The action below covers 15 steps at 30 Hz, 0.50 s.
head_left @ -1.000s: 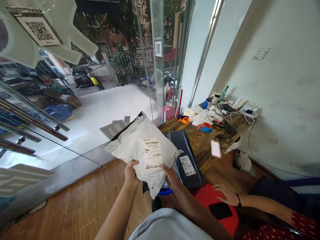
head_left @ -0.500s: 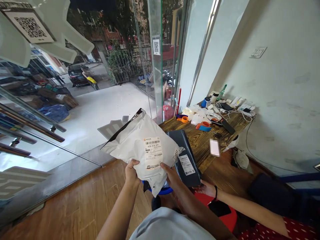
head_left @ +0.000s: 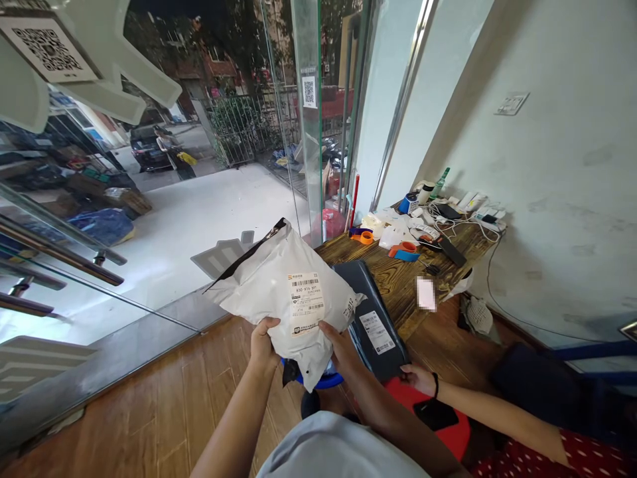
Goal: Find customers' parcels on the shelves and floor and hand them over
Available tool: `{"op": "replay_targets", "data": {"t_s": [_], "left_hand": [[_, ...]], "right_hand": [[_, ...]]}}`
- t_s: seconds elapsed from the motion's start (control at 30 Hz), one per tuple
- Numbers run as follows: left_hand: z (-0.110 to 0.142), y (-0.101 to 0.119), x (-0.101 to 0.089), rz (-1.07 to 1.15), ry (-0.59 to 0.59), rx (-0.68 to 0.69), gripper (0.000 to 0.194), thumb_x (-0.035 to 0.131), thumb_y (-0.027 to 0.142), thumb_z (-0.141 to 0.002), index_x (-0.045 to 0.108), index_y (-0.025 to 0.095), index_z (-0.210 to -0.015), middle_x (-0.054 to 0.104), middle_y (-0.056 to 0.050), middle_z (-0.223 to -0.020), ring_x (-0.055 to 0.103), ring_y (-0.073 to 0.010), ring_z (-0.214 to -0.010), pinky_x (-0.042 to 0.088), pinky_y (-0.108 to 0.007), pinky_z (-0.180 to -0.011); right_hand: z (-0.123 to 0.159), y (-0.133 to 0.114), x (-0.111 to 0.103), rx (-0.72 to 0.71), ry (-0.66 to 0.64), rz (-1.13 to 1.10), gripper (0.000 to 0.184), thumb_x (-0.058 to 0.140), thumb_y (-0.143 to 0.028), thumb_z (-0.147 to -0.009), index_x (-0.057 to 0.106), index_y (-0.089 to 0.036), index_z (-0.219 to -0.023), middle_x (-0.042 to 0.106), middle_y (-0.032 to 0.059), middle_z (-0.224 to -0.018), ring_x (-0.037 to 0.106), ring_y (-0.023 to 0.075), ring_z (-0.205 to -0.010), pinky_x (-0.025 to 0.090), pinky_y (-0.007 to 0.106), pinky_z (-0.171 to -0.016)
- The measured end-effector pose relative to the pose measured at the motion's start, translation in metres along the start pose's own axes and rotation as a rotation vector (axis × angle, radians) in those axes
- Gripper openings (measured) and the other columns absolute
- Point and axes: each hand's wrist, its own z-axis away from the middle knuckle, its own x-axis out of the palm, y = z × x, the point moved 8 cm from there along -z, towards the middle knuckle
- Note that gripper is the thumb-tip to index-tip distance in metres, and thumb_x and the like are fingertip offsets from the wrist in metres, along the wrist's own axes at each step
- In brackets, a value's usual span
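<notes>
A puffy white plastic mailer bag (head_left: 263,285) with a printed shipping label (head_left: 304,302) is held up in front of me. My left hand (head_left: 263,344) grips its lower left edge, thumb on top and the other fingers hidden beneath. At the lower right edge, my right hand (head_left: 334,342) pinches the bag with its thumb beside the label. Just right of it is a dark flat parcel (head_left: 371,318) with a white label, partly covered by the mailer. Another person's hand (head_left: 419,378), with a black wristband, touches that parcel's lower corner.
A wooden table (head_left: 393,285) to the right carries orange tape dispensers (head_left: 405,249), cables and a green bottle (head_left: 440,182). A red stool (head_left: 448,441) with a black phone (head_left: 435,413) stands below. Glass doors with metal handles (head_left: 74,255) are on the left.
The other person's hand and the dark parcel's lower end have shifted slightly right and down. My hands keep hold of the white mailer bag, nearly unmoved. Outside, a passer-by has moved a little.
</notes>
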Motion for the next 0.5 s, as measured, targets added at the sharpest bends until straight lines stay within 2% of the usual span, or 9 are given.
{"op": "replay_targets", "data": {"t_s": [0.13, 0.2, 0.27, 0.33, 0.4, 0.5], "left_hand": [[-0.012, 0.004, 0.000, 0.003, -0.062, 0.066, 0.028, 0.072, 0.037, -0.067, 0.063, 0.020, -0.087, 0.073, -0.005, -0.088, 0.068, -0.0289, -0.097, 0.056, -0.034, -0.082], [-0.020, 0.009, -0.001, -0.018, -0.133, 0.108, 0.031, 0.074, 0.045, -0.068, 0.055, 0.021, -0.075, 0.069, -0.002, -0.077, 0.068, -0.0242, -0.084, 0.056, -0.031, -0.073], [-0.026, 0.016, -0.006, -0.055, -0.186, 0.119, 0.037, 0.078, 0.039, -0.067, 0.046, 0.021, -0.067, 0.061, 0.003, -0.063, 0.063, -0.0170, -0.063, 0.052, -0.026, -0.060], [-0.031, 0.026, -0.018, -0.079, -0.178, 0.128, 0.044, 0.082, 0.021, -0.061, 0.038, 0.020, -0.064, 0.052, 0.007, -0.055, 0.054, -0.0112, -0.050, 0.045, -0.021, -0.051], [-0.034, 0.040, -0.031, -0.095, -0.147, 0.154, 0.052, 0.081, 0.007, -0.055, 0.032, 0.020, -0.064, 0.051, 0.008, -0.054, 0.052, -0.0101, -0.048, 0.041, -0.019, -0.048], [-0.034, 0.061, -0.047, -0.084, -0.100, 0.185, 0.054, 0.078, 0.002, -0.054, 0.028, 0.021, -0.066, 0.056, 0.007, -0.059, 0.057, -0.0126, -0.054, 0.043, -0.020, -0.051]], "right_hand": [[-0.013, -0.002, -0.019, -0.042, 0.095, 0.020, 0.076, 0.081, -0.037, -0.067, 0.050, -0.025, -0.135, 0.072, 0.0067, -0.116, 0.065, 0.0310, -0.111, 0.055, 0.045, -0.093], [-0.023, -0.008, -0.036, -0.091, 0.143, 0.030, 0.073, 0.078, -0.036, -0.070, 0.048, -0.025, -0.137, 0.071, 0.0057, -0.120, 0.063, 0.0285, -0.115, 0.054, 0.041, -0.095], [-0.035, -0.016, -0.058, -0.134, 0.201, 0.042, 0.071, 0.075, -0.036, -0.073, 0.047, -0.024, -0.137, 0.069, 0.0050, -0.123, 0.061, 0.0261, -0.118, 0.053, 0.037, -0.096], [-0.049, -0.022, -0.085, -0.156, 0.265, 0.061, 0.070, 0.075, -0.036, -0.073, 0.049, -0.021, -0.136, 0.069, 0.0055, -0.123, 0.061, 0.0252, -0.117, 0.052, 0.036, -0.096], [-0.064, -0.027, -0.115, -0.159, 0.336, 0.087, 0.070, 0.077, -0.036, -0.070, 0.052, -0.018, -0.133, 0.070, 0.0064, -0.118, 0.063, 0.0253, -0.112, 0.053, 0.036, -0.094], [-0.081, -0.030, -0.157, -0.131, 0.468, 0.144, 0.055, 0.076, -0.033, -0.074, 0.059, -0.015, -0.123, 0.070, 0.0090, -0.113, 0.066, 0.0243, -0.103, 0.055, 0.038, -0.089]]}}
